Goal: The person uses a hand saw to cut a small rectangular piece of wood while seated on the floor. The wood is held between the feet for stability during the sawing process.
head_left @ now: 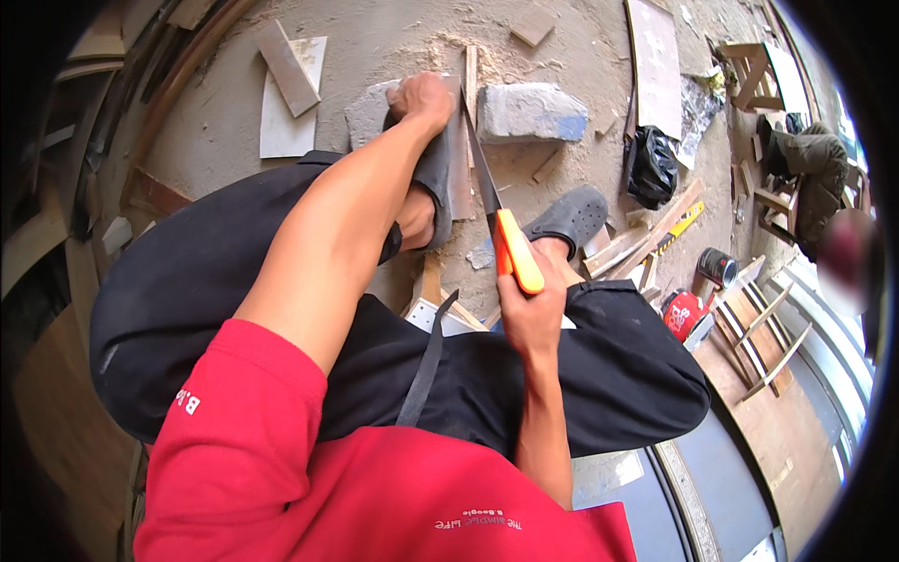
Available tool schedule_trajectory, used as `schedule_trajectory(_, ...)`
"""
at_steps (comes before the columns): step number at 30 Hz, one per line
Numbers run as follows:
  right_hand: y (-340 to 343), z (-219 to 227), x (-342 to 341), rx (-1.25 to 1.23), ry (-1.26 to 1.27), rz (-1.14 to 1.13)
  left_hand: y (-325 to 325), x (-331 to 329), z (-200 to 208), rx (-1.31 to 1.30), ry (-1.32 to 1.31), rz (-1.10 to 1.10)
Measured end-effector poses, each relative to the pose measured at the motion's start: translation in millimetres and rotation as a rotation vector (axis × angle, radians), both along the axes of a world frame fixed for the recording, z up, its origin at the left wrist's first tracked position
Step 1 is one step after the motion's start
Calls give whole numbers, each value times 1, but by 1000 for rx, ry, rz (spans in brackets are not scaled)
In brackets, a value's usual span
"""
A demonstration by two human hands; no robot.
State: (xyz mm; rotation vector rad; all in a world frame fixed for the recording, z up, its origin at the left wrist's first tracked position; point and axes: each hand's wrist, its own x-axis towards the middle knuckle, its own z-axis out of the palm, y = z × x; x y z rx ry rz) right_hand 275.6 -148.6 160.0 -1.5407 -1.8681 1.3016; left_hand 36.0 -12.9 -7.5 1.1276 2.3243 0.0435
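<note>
My right hand [534,307] is closed round the orange handle of a handsaw [483,169]. Its long dark blade points away from me, along the right edge of a narrow wooden board [459,173]. At the board's far end, my left hand [421,101] is curled against its left side, with the fingertips partly hidden. My left foot, in a black clog [434,183], rests on or against the board. Pale concrete blocks lie on both sides, the right block [532,112] in plain view and the left block [367,114] partly behind my hand.
Wood offcuts [288,70] and sawdust lie on the floor ahead. To the right are a black plastic bag [651,167], a yellow spirit level [681,228], a red can [686,314] and a dark can [717,267]. Another person [824,187] sits at the far right, near a wooden stool [754,80].
</note>
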Motion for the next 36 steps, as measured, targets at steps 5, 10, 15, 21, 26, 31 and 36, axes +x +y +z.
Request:
schedule_trajectory(5, 22, -30, -30, -216, 13, -123, -22, 9, 10, -40, 237, -317)
schedule_trajectory(10, -18, -9, 23, -273, 55, -202, -26, -11, 14, -119, 199, -573)
schedule_trajectory(15, -13, -7, 20, -177, 113, -259, -14, -15, 35, -259, 109, -723)
schedule_trajectory(21, 4, -19, -11, -296, 155, -264, -10, -19, 34, -274, -19, -718)
schedule_trajectory(26, -10, -14, -10, -325, 116, -241, -5, -27, 28, -339, -42, -732)
schedule_trajectory(31, 9, -34, -15, -320, 127, -214, 11, -29, 32, -476, -159, -717)
schedule_trajectory(36, 8, -11, -2, -252, 87, -111, 15, -31, 37, -604, -118, -704)
